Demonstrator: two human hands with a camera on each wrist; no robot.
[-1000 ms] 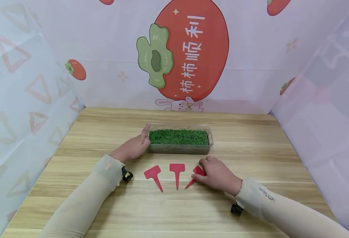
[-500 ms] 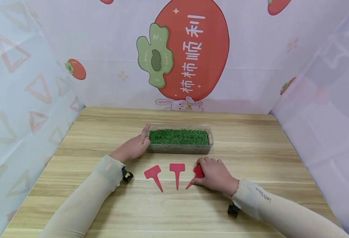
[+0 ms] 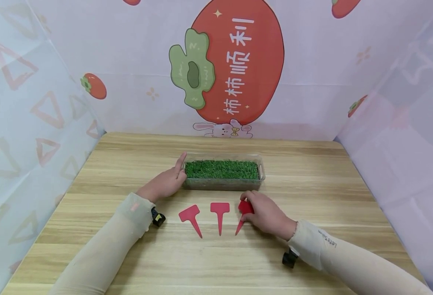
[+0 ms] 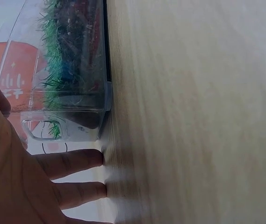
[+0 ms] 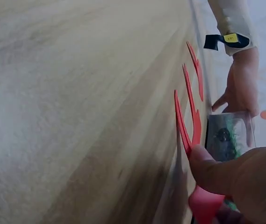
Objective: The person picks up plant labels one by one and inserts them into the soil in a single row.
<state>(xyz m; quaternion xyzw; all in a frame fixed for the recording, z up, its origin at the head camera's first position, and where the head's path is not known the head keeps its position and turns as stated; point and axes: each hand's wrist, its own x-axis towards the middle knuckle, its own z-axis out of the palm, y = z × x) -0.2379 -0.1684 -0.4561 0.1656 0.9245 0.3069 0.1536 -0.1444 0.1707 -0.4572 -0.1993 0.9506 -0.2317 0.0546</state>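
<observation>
In the head view, my right hand (image 3: 269,215) pinches the rightmost red T-shaped plant label (image 3: 245,207) between thumb and fingers. Its pointed stem aims toward me; the right wrist view shows the thumb on the label (image 5: 205,203), whose head is partly hidden. Two matching labels, one in the middle (image 3: 220,208) and one at the left (image 3: 189,214), lie flat on the table. My left hand (image 3: 164,182) is at the left end of a clear plastic bin (image 3: 221,185) holding artificial grass (image 3: 220,169). In the left wrist view, its straight fingers (image 4: 79,193) reach down to the table beside the bin.
The bin has a cut-out handle (image 4: 44,129) at its end. Printed cloth (image 3: 135,53) with persimmon pictures stands behind the wooden table (image 3: 304,176) and along both sides. Each wrist wears a black strap device (image 3: 158,217).
My right hand has taken hold of the rightmost label and shifted slightly left and away from me. The label has turned more upright in the view. The left hand and bin stay put.
</observation>
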